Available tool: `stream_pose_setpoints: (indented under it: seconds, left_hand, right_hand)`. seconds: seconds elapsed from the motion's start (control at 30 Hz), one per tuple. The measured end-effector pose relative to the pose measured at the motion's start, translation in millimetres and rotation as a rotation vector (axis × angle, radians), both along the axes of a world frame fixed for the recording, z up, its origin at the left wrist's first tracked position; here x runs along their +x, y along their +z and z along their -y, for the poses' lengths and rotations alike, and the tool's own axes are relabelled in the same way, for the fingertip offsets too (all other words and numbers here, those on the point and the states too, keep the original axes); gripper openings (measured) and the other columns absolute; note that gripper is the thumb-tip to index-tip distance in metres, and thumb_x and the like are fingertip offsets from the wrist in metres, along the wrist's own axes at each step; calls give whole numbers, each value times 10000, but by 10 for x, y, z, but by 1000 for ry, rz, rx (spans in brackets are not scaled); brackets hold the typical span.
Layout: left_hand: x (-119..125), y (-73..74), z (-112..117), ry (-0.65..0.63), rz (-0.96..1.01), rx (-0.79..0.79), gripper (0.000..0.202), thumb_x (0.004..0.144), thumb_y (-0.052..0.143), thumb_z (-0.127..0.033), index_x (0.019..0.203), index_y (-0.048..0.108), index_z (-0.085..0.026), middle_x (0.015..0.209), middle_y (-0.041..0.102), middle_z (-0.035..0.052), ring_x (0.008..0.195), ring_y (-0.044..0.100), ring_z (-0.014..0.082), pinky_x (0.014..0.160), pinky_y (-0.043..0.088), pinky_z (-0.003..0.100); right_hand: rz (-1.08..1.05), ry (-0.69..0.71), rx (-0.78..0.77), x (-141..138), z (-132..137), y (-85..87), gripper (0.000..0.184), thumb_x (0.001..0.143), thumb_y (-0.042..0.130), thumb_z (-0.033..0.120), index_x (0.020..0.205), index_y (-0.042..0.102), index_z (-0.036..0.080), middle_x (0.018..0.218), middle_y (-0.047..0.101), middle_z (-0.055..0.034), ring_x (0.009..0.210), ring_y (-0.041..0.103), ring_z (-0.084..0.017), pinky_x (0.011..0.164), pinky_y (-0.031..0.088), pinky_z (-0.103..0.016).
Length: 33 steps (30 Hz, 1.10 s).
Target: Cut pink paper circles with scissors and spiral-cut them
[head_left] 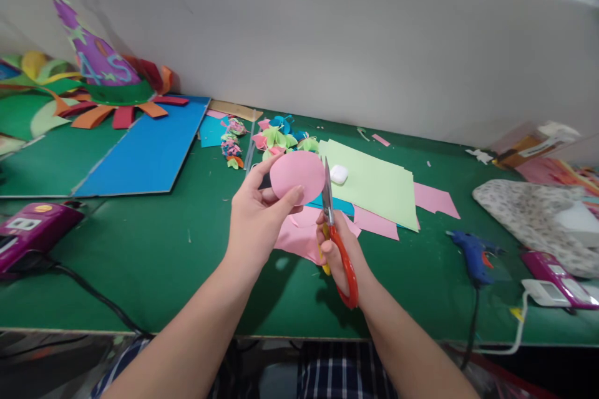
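Note:
A round pink paper disc [297,176] is pinched between the thumb and fingers of my left hand [262,204], held above the table. My right hand [345,243] grips a pair of scissors [345,271] with one red and one yellow handle. The blades point away from me, look closed or nearly so, and stand at the disc's right edge; whether they touch it I cannot tell. Below my hands lies a cut pink paper scrap [299,242]. Just beyond the scissors are light green sheets [379,181] with a small white case [339,174] on top.
Behind the disc sit folded paper flowers [278,136]. A blue board [150,149] and a purple cone hat [105,59] occupy the left. To the right are a blue glue gun [472,255] with its cord and a patterned cloth [528,218]. Purple power strips [40,234] lie at both sides.

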<state>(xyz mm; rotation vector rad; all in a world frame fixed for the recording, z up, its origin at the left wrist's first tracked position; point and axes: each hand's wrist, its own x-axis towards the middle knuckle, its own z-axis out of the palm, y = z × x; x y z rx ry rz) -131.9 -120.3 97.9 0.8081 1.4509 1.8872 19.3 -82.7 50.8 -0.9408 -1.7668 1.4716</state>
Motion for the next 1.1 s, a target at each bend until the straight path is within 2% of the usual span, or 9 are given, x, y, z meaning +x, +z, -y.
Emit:
stream_pose_setpoints:
  seconds: [0.33, 0.53, 0.73, 0.93, 1.1]
  left_hand:
    - [-33, 15, 6, 22, 7, -11, 709, 702, 849, -290, 1360, 596, -205, 780, 758, 3, 684, 749, 179, 616, 631, 256]
    - [-37, 49, 2, 33, -18, -29, 693, 705, 836, -303, 1349, 598, -210, 724, 746, -7, 641, 747, 186, 583, 617, 255]
    - [-50, 60, -1, 35, -17, -21, 696, 702, 831, -301, 1349, 594, -203, 735, 754, -7, 628, 739, 169, 581, 615, 237]
    - [-64, 47, -2, 50, -42, -23, 701, 710, 825, -291, 1363, 589, -192, 745, 761, 0, 644, 740, 172, 601, 621, 246]
    - [-75, 54, -11, 64, -12, -18, 699, 680, 846, -280, 1333, 613, -199, 730, 761, -8, 589, 718, 150, 588, 620, 242]
  right_hand:
    - [14, 26, 11, 13, -10, 4, 781, 647, 516, 963, 985, 497, 260, 673, 428, 66, 536, 404, -129, 596, 416, -298]
    - [28, 47, 12, 16, -12, 30, 778, 648, 523, 961, 984, 488, 260, 648, 408, 70, 515, 389, -130, 481, 347, -258]
    - [42, 24, 24, 17, -5, 42, 787, 657, 508, 962, 997, 502, 252, 679, 438, 56, 519, 402, -123, 479, 381, -256]
    - [51, 56, 41, 38, -7, 44, 756, 702, 495, 942, 1003, 492, 248, 674, 439, 58, 486, 385, -110, 432, 351, -234]
    - [60, 63, 43, 43, -9, 43, 751, 708, 492, 938, 1005, 486, 248, 646, 420, 72, 471, 378, -108, 435, 352, -233]
